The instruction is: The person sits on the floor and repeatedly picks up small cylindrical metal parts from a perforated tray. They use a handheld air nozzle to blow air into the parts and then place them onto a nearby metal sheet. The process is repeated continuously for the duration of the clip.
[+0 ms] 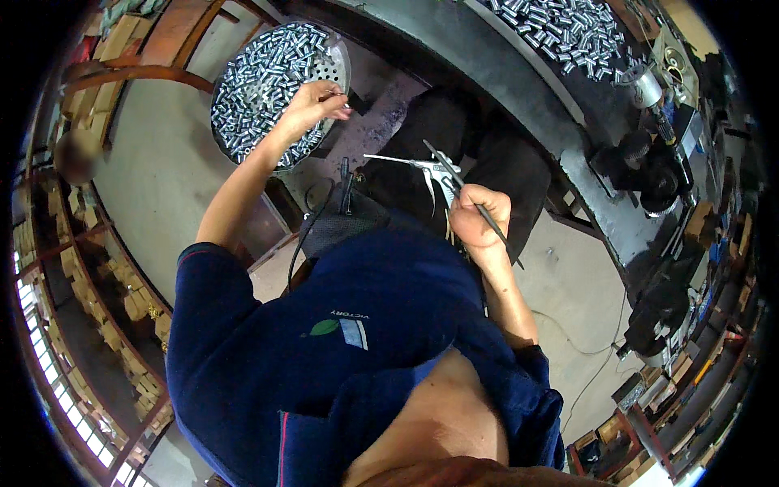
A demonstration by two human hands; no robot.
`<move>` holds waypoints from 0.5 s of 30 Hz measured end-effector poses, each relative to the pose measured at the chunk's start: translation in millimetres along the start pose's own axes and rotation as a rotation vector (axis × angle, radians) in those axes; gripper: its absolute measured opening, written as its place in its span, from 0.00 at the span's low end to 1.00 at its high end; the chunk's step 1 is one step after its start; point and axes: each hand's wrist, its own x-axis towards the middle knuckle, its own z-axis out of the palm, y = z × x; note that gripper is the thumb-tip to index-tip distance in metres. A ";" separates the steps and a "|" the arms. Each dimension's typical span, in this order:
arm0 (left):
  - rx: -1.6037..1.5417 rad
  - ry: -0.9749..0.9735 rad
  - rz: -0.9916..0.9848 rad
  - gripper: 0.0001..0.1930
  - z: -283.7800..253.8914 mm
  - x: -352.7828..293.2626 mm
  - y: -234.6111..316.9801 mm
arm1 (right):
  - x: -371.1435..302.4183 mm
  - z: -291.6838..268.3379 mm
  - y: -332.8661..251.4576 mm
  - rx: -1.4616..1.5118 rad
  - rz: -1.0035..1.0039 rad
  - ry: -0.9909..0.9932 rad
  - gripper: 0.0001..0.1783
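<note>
My left hand (315,107) is above the right side of a round perforated metal tray (335,69), its fingers pinched together. A small shiny metal cylinder shows at the fingertips, partly hidden by them. Many similar metal cylinders (264,73) lie heaped in the tray. In front of my body, my right hand (484,215) is closed around a thin dark rod (442,157), which slants up to the left. The same hand also grips a silver air blow gun (430,169), its thin nozzle pointing left over my lap. My palm hides part of its handle.
More metal cylinders (560,32) are piled on the dark workbench (487,57) at the upper right. A machine with dark knobs (649,170) stands along that bench. Shelves with wooden blocks (105,284) line the left. A black cable (304,235) hangs beside my lap.
</note>
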 end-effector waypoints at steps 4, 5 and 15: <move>-0.001 -0.182 0.183 0.07 38.7 -21.5 44.3 | 5.8 1.0 3.1 -0.026 -0.034 -0.033 0.14; -0.023 -0.206 0.182 0.08 49.4 -27.4 53.7 | 6.8 -0.6 2.3 -0.022 -0.038 -0.042 0.14; 0.388 -0.357 0.583 0.10 94.0 -48.4 105.8 | 20.3 -2.8 -9.2 0.020 -0.040 -0.133 0.13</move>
